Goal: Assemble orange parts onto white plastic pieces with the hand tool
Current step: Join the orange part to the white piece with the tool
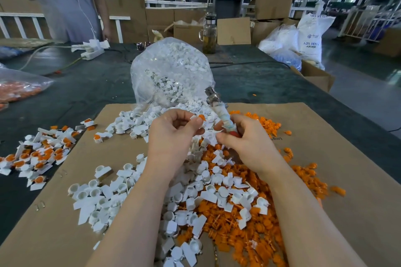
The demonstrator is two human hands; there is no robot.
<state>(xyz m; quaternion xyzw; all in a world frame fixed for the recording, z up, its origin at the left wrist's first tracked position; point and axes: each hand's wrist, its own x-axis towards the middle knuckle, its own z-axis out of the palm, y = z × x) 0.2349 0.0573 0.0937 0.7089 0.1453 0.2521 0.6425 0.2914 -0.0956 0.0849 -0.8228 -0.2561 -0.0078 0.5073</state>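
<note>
My left hand (173, 134) pinches a white plastic piece with an orange part (201, 117) seated on it, held above the cardboard sheet (325, 136). Close to its right, my right hand (243, 143) grips the cloth-wrapped handle of the hand tool (219, 108), whose metal head points up and away. That hand also touches a second white piece (211, 138) with its fingertips. Loose white pieces (104, 197) lie heaped on the cardboard under my arms, and loose orange parts (249, 230) spread to the right.
Assembled white-and-orange pieces (39, 156) lie in a pile at the left on the dark table. A clear bag of white pieces (171, 71) stands behind my hands. A bag of orange parts (17, 89) sits far left. A person (65, 0) stands at the back left; a glass jar (209, 34) stands behind.
</note>
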